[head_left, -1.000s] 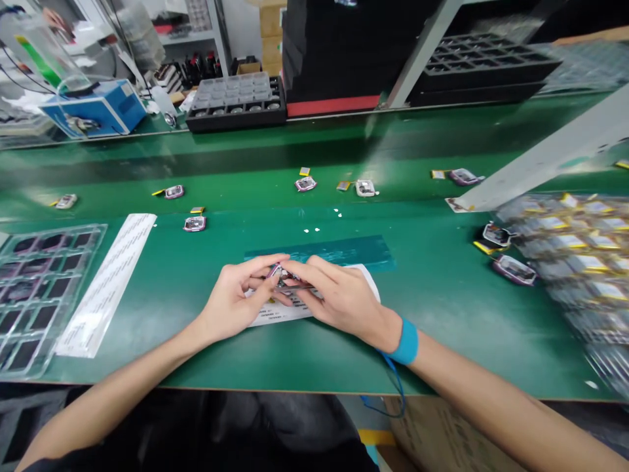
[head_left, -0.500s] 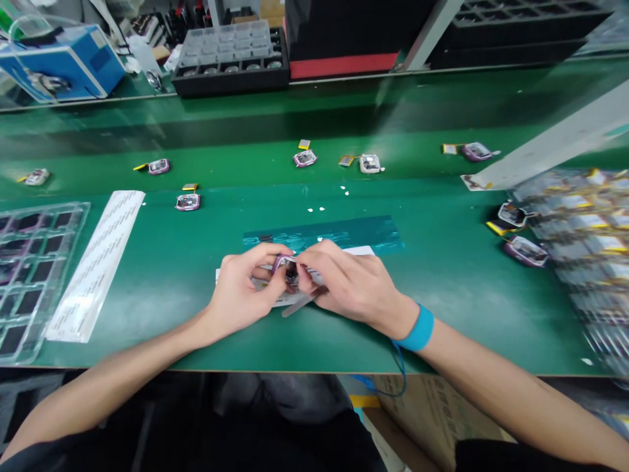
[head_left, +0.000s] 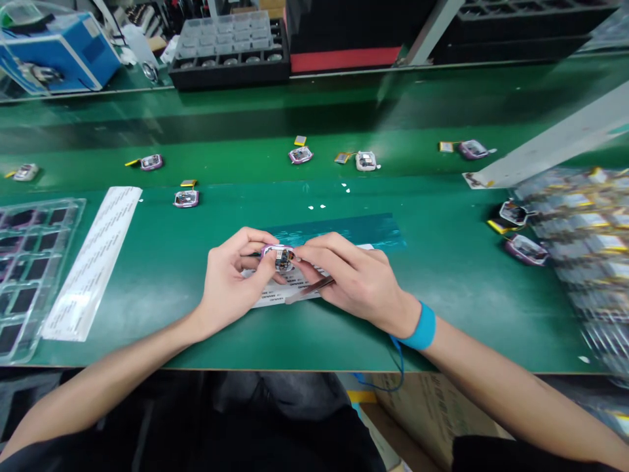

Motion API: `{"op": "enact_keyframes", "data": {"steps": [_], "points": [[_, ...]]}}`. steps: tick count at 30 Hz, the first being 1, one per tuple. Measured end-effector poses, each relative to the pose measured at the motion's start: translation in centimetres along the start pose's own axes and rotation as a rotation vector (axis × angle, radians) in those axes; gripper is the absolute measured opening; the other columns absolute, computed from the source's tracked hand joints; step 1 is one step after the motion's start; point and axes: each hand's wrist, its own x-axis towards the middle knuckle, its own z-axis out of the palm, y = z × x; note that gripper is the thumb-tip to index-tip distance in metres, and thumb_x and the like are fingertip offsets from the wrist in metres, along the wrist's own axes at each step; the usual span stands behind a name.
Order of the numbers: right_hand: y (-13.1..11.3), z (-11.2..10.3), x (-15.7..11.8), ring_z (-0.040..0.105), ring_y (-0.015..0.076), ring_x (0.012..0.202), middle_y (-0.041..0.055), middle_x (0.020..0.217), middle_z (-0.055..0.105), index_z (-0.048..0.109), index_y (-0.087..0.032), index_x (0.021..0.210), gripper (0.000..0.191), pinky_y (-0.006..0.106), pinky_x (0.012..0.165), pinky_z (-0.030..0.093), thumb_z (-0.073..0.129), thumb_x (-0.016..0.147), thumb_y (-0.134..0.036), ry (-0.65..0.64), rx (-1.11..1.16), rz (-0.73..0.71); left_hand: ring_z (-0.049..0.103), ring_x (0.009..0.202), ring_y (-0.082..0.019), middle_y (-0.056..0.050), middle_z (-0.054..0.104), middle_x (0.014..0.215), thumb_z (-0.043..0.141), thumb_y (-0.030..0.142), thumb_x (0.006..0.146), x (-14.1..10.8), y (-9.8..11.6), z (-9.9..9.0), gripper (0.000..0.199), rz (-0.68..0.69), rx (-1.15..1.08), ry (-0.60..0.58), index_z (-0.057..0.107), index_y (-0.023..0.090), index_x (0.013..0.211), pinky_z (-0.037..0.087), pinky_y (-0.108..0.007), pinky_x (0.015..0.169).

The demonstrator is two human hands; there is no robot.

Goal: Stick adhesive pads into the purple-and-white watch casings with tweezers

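My left hand point(head_left: 236, 272) grips a small watch case point(head_left: 284, 257) with a purple rim, its inside showing a circuit board. The thumb lies across the front of the case. At the right edge of the case, the thumb and fingertips of my right hand point(head_left: 351, 278) are pinched together. That hand also holds metal tweezers point(head_left: 308, 289) tucked in its palm, their wide end pointing down to the left. Whether a small part is between the right fingertips is hidden. Beneath both hands lies a printed white sheet point(head_left: 275, 293), next to a blue film strip point(head_left: 363, 228).
Several open watch cases with yellow-edged batteries, such as one purple case point(head_left: 187, 198), lie along the green bench point(head_left: 162, 275). At left are a clear tray point(head_left: 81, 210) and a white strip point(head_left: 93, 262). Stacked battery trays point(head_left: 584, 223) and a metal post point(head_left: 555, 141) stand right.
The watch case has shifted slightly left and up and tilted so its inside faces me more. Both hands moved with it, uncovering more of the printed sheet.
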Motion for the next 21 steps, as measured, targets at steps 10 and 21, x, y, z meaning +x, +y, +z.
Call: {"op": "enact_keyframes", "data": {"steps": [10, 21], "points": [[0.4, -0.7, 0.5, 0.072, 0.0128, 0.078, 0.0004, 0.096, 0.077, 0.069, -0.019, 0.101, 0.038, 0.023, 0.056, 0.049, 0.043, 0.088, 0.004, -0.077, 0.056, -0.063, 0.073, 0.052, -0.018, -0.001, 0.075, 0.073, 0.079, 0.029, 0.082, -0.3, -0.1, -0.2, 0.014, 0.056, 0.078, -0.008, 0.069, 0.02, 0.086, 0.057, -0.025, 0.047], [0.3, -0.9, 0.9, 0.071, 0.0116, 0.081, 0.0029, 0.097, 0.076, 0.072, -0.021, 0.105, 0.011, 0.021, 0.064, 0.055, 0.063, 0.1, -0.016, 0.067, 0.303, 0.081, 0.073, 0.058, -0.018, -0.003, 0.075, 0.073, 0.078, 0.027, 0.082, 0.1, -0.1, 0.0, 0.018, -0.088, -0.135, -0.329, 0.076, 0.017, 0.098, 0.064, -0.029, 0.055]]}}
